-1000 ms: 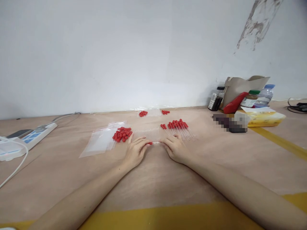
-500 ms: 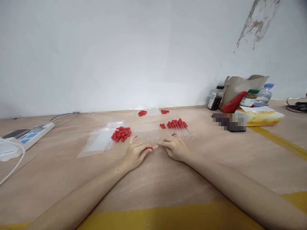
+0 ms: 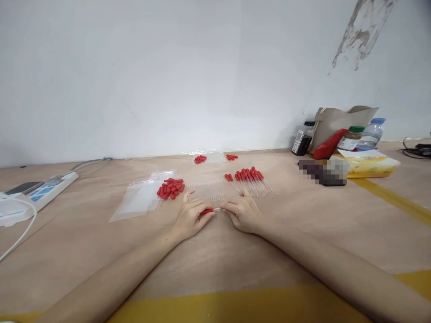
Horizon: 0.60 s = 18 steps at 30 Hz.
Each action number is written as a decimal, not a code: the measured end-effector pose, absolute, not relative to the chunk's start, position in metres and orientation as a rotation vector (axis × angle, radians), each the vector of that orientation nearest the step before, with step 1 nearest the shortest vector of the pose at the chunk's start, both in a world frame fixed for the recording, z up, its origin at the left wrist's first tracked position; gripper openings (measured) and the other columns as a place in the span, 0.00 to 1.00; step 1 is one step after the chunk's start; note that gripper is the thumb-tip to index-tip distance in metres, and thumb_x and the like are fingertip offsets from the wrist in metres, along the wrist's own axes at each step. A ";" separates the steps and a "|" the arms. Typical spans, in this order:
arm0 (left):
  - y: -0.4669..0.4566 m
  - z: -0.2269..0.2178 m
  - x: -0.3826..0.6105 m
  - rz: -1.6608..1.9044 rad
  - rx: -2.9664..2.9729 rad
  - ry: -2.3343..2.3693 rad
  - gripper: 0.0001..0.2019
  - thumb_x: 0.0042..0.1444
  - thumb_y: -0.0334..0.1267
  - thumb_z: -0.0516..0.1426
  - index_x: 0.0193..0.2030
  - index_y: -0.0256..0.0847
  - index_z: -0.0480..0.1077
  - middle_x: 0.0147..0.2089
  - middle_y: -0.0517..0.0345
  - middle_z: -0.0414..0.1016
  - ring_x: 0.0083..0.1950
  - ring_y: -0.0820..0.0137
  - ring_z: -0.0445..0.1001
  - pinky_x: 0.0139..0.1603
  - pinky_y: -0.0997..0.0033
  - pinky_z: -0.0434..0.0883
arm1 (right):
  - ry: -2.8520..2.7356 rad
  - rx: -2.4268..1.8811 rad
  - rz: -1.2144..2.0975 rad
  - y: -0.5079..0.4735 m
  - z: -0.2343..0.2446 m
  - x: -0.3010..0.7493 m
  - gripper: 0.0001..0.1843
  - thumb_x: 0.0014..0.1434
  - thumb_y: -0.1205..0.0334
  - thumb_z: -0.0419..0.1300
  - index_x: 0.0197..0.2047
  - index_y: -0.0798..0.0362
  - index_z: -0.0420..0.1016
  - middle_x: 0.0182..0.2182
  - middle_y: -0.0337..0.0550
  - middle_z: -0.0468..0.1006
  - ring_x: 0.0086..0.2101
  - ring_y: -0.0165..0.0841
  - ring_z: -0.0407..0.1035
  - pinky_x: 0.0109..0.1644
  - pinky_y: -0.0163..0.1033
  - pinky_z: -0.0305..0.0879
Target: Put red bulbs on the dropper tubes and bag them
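My left hand (image 3: 192, 219) pinches a red rubber dropper bulb (image 3: 207, 211) between thumb and fingers. My right hand (image 3: 244, 213) is closed on a clear glass dropper tube (image 3: 217, 209), whose left end meets the bulb. Just beyond my hands lies a row of bare glass tubes (image 3: 205, 190). A pile of loose red bulbs (image 3: 170, 188) sits past my left hand, at the edge of clear plastic bags (image 3: 136, 199). Droppers with red bulbs on them (image 3: 251, 177) lie side by side beyond my right hand.
Smaller groups of red bulbs (image 3: 200, 159) lie on clear plastic near the wall. At left is a white power strip (image 3: 55, 195) with a cable. Bottles (image 3: 370, 133), a beige bag (image 3: 336, 123) and a yellow tissue pack (image 3: 373, 166) stand at the back right.
My right hand has shifted slightly down, toward me. More of the red bulb shows between my left fingers, and the tube now lies more level.
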<state>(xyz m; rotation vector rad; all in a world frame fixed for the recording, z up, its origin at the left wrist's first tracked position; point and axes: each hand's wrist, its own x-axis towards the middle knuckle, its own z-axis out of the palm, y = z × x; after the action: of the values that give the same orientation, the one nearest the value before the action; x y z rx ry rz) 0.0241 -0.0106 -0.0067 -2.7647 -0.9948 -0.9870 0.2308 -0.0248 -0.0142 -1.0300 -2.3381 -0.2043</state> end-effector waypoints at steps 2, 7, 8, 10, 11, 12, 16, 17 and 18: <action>-0.010 -0.007 0.024 -0.973 -2.766 -0.987 0.06 0.55 0.38 0.53 0.33 0.42 0.70 0.29 0.61 0.75 0.32 0.72 0.71 0.58 0.55 0.48 | -2.323 -1.031 -0.186 -0.025 -0.015 0.228 0.13 0.57 0.69 0.49 0.39 0.50 0.73 0.29 0.40 0.75 0.28 0.29 0.63 0.38 0.38 0.43; -0.009 -0.008 0.024 -0.951 -2.759 -0.975 0.06 0.56 0.38 0.52 0.34 0.41 0.69 0.30 0.61 0.74 0.33 0.71 0.71 0.57 0.54 0.49 | -2.297 -1.036 -0.164 -0.025 -0.014 0.223 0.12 0.57 0.67 0.49 0.38 0.50 0.74 0.28 0.40 0.76 0.28 0.28 0.63 0.37 0.38 0.43; -0.008 -0.008 0.024 -0.947 -2.755 -0.963 0.06 0.56 0.38 0.51 0.34 0.42 0.69 0.30 0.61 0.74 0.33 0.71 0.71 0.57 0.54 0.49 | -2.291 -1.031 -0.156 -0.026 -0.014 0.222 0.12 0.57 0.67 0.50 0.38 0.50 0.74 0.28 0.40 0.76 0.28 0.28 0.64 0.37 0.38 0.43; -0.008 -0.008 0.024 -0.941 -2.742 -0.927 0.06 0.57 0.38 0.51 0.35 0.41 0.68 0.30 0.60 0.74 0.34 0.71 0.71 0.57 0.54 0.49 | -2.280 -1.028 -0.132 -0.026 -0.014 0.222 0.12 0.57 0.67 0.50 0.40 0.50 0.74 0.29 0.40 0.77 0.29 0.28 0.64 0.37 0.38 0.44; -0.008 -0.007 0.024 -0.942 -2.733 -0.901 0.06 0.57 0.37 0.51 0.35 0.41 0.68 0.31 0.60 0.74 0.34 0.71 0.71 0.57 0.54 0.49 | -2.273 -1.032 -0.118 -0.026 -0.014 0.221 0.12 0.58 0.67 0.50 0.40 0.50 0.73 0.29 0.40 0.77 0.29 0.28 0.65 0.37 0.38 0.44; -0.007 -0.007 0.024 -0.944 -2.724 -0.876 0.06 0.57 0.37 0.51 0.36 0.41 0.68 0.31 0.60 0.75 0.34 0.71 0.71 0.57 0.54 0.49 | -2.269 -1.039 -0.102 -0.026 -0.014 0.221 0.13 0.58 0.67 0.50 0.41 0.49 0.73 0.30 0.40 0.77 0.29 0.28 0.65 0.37 0.38 0.44; -0.007 -0.007 0.025 -0.965 -2.684 -0.795 0.05 0.57 0.35 0.51 0.36 0.41 0.68 0.31 0.60 0.75 0.35 0.71 0.72 0.58 0.54 0.49 | -2.262 -1.070 -0.035 -0.028 -0.016 0.218 0.13 0.59 0.66 0.49 0.43 0.49 0.73 0.31 0.41 0.77 0.31 0.29 0.66 0.38 0.37 0.45; -0.007 -0.007 0.025 -0.966 -2.678 -0.780 0.05 0.57 0.35 0.52 0.36 0.41 0.68 0.31 0.60 0.75 0.35 0.71 0.72 0.58 0.55 0.49 | -2.265 -1.076 -0.025 -0.029 -0.016 0.218 0.13 0.59 0.66 0.49 0.42 0.49 0.73 0.31 0.41 0.77 0.32 0.29 0.66 0.38 0.37 0.45; -0.007 -0.007 0.024 -0.964 -2.676 -0.768 0.05 0.57 0.35 0.52 0.36 0.41 0.68 0.31 0.61 0.75 0.35 0.72 0.72 0.58 0.55 0.49 | -2.273 -1.081 -0.020 -0.029 -0.015 0.217 0.13 0.59 0.66 0.49 0.41 0.49 0.73 0.31 0.40 0.77 0.32 0.29 0.66 0.39 0.37 0.45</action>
<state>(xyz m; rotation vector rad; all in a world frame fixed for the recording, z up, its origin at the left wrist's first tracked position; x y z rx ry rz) 0.0245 -0.0068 -0.0069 -2.6762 -0.7677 -0.9642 0.2173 -0.0290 -0.0151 -1.0811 -2.2726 -0.0202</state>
